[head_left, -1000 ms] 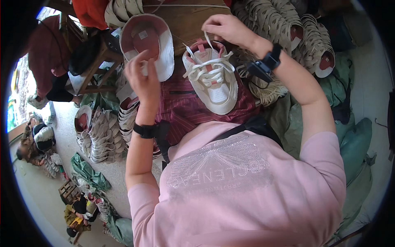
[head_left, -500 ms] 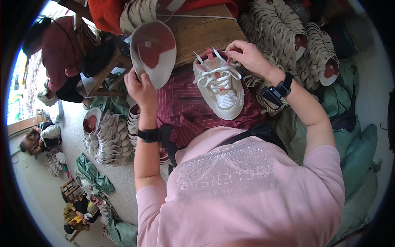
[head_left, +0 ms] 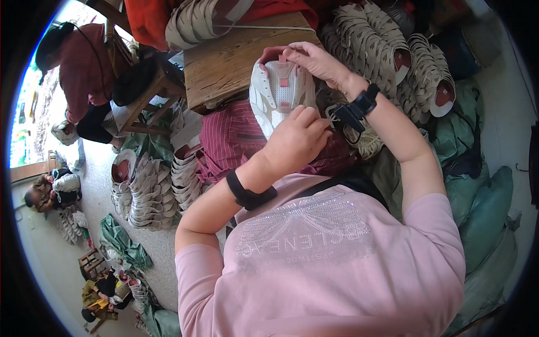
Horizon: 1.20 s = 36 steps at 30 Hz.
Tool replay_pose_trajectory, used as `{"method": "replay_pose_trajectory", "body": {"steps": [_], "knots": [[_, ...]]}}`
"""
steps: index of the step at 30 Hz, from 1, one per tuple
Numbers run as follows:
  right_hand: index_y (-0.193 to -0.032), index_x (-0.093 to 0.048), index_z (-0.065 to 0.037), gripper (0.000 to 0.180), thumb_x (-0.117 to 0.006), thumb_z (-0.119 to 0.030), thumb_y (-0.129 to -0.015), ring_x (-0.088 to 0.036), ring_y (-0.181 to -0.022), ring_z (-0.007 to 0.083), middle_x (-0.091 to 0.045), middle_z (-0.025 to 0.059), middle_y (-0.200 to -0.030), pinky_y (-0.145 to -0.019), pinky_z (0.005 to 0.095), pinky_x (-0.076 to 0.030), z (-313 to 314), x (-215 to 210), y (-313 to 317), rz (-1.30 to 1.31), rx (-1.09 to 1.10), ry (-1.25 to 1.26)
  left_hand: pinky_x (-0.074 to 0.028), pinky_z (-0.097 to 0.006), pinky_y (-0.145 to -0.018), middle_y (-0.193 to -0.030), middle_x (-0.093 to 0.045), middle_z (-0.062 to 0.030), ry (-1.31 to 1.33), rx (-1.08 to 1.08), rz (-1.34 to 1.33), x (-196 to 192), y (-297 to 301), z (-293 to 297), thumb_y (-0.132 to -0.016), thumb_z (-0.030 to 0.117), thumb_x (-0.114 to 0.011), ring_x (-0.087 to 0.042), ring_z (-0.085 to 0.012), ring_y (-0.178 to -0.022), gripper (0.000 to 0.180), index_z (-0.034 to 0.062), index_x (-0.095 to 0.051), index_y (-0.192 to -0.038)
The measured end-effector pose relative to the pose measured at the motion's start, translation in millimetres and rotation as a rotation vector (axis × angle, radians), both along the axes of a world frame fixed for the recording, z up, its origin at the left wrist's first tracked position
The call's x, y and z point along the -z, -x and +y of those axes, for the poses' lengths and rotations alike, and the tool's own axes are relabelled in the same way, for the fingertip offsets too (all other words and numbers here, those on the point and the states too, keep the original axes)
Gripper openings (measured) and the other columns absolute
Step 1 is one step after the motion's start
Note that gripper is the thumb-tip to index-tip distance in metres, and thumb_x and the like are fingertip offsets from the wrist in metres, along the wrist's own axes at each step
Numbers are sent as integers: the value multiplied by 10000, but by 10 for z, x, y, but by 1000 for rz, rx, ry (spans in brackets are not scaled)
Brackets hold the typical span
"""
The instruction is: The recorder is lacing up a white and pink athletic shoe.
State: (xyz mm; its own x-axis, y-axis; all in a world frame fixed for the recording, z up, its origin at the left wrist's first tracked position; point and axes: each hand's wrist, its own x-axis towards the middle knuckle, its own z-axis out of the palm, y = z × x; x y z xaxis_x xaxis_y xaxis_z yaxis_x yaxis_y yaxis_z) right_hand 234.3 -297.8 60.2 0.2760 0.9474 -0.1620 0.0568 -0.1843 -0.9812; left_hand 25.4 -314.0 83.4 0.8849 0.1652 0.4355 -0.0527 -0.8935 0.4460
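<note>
A white-and-beige shoe upper (head_left: 264,92) with a pink collar and pink tongue loops stands toe toward me between my lap and the wooden table. No lace shows in its visible eyelets. My right hand (head_left: 320,62) pinches the collar and tongue edge at its upper right. Across the toe end, my left hand (head_left: 297,137) is closed with curled fingers. It covers the lower part of the upper, and whatever it grips is hidden. A burgundy striped apron (head_left: 233,132) covers my lap. White laces (head_left: 369,141) hang in a bundle beside my right thigh.
Ahead is the wooden table (head_left: 224,70), with nested uppers (head_left: 191,25) at its far left. More stacked uppers (head_left: 149,194) stand at left, and others (head_left: 365,39) at far right. Green sacks (head_left: 477,219) lie at right. A person (head_left: 87,73) sits at left near a wooden chair (head_left: 149,106).
My left hand has come from the left to the front of the shoe. The laced shoe is no longer visible; an upper without visible lacing is in its place. My right hand stays at the collar.
</note>
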Motion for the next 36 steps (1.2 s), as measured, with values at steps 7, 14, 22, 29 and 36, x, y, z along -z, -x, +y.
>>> {"method": "replay_pose_trajectory", "body": {"steps": [7,14,22,29,36], "knots": [[-1308,-490,19,605,-703,-313,-849,-559,-1150,223,-574,154,-1250,-994,339,-432,-29,76,76,-52,-27,-68,-460,-335,-896,-1010,-571,-109,141,-470,-331,179,42,887,-838,122,-684,-555,-269,-1024,308,64,-637,-1138],[-1218,-564,28,450,-574,-301,-911,-596,-1113,290,-616,205,-1175,-948,361,-460,24,134,196,-407,-52,-187,-366,-378,-1038,-1303,-440,-202,659,-373,-21,537,-48,987,-887,360,-654,-421,-299,-1238,524,75,-530,-1310],[-1212,-550,-6,358,-476,-256,-968,-563,-1115,240,-596,151,-1173,-964,345,-425,-75,525,230,-515,-29,-112,-327,-428,-1052,-1291,-446,-204,477,-393,62,996,-46,1062,-866,360,-640,-378,-364,-1245,452,105,-573,-1233],[-1221,-584,-20,503,-453,-450,-997,-593,-1059,170,-621,86,-1170,-918,294,-459,-241,473,-201,168,-114,38,-330,-414,-1027,-1217,-512,-184,435,-393,7,983,27,1117,-873,299,-639,-390,-353,-1167,390,121,-587,-1216],[-1047,-640,-48,314,-537,-336,-975,-597,-727,101,-641,8,-824,-692,233,-499,-1569,1185,-1130,-77,-11,537,-283,-417,-1063,-1286,-530,-111,228,-322,73,1025,65,1124,-925,328,-543,-356,-339,-1207,376,85,-579,-1210]]}}
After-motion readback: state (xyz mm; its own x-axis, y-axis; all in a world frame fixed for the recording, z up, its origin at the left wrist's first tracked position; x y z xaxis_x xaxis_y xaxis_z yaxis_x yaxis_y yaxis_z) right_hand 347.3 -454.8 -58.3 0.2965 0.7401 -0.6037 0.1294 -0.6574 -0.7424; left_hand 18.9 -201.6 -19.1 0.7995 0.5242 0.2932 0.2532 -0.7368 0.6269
